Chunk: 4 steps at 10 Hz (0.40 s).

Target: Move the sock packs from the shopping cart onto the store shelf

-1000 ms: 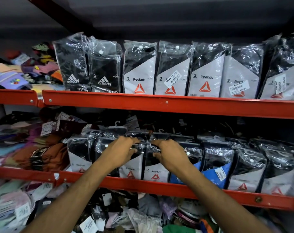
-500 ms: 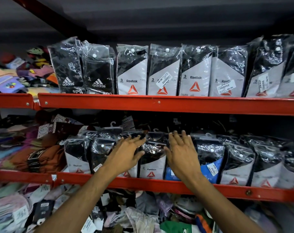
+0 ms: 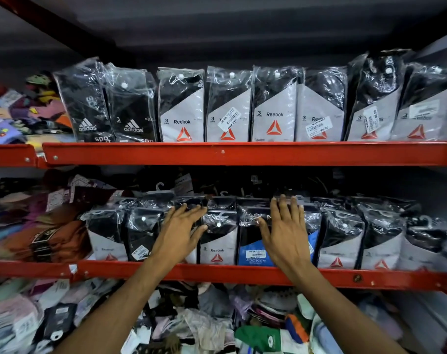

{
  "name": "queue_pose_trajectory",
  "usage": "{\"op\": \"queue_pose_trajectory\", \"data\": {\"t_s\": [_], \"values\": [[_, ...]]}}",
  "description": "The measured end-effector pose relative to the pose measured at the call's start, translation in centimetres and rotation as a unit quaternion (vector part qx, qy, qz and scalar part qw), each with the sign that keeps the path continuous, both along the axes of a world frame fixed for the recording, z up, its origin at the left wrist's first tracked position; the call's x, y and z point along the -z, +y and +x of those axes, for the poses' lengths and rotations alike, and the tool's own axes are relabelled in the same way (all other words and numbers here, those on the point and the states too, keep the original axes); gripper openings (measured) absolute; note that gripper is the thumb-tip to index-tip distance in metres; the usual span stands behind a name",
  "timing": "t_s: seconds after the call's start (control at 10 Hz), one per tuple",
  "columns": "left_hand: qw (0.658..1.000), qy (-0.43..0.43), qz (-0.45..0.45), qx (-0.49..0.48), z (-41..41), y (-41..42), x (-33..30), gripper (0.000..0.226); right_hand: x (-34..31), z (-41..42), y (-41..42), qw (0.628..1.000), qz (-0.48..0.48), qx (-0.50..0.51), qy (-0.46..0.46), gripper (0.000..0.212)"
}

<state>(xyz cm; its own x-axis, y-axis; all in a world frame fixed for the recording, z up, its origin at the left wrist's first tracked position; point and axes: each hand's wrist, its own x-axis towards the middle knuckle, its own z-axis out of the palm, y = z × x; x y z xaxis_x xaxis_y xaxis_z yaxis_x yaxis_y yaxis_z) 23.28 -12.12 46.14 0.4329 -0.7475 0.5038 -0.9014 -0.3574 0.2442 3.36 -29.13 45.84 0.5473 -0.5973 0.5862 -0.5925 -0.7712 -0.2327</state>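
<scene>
Left hand (image 3: 177,235) and right hand (image 3: 285,235), fingers spread, holding nothing, press shelved sock packs (image 3: 218,241); Jockey pack (image 3: 251,251) between.

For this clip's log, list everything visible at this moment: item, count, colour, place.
Adidas sock packs: two, black, upper shelf, left end.
Reebok sock packs: at least six, black and white, upper shelf.
Reebok sock packs, middle shelf: several, exact count unclear.
Jockey pack: one, blue, middle shelf, under the right hand.
Shelf rails: red.
Loose socks: mixed colours, bottom shelf.
Left hand, right hand: open, flat against the middle-shelf packs.
</scene>
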Motion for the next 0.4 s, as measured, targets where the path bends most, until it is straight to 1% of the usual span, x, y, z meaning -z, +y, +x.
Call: {"op": "queue_pose_trajectory", "data": {"t_s": [0.1,0.2,0.3,0.4], "values": [[1.0,-0.01,0.005,0.0,0.2,-0.1,0.4,0.068,0.6,-0.4,-0.6,0.999,0.016,-0.008,0.027,0.077],[0.999,-0.029,0.015,-0.008,0.1,0.0,0.5,0.07,0.5,-0.5,-0.7,0.999,0.023,-0.018,0.034,0.074],[0.996,-0.079,0.042,-0.024,0.1,0.3,0.8,0.069,0.4,-0.7,-0.8,0.999,0.018,-0.023,0.035,0.075],[0.993,-0.109,0.03,-0.032,-1.1,0.6,0.6,0.065,0.1,-1.4,-0.7,0.999,0.009,-0.038,-0.009,0.076]]}}
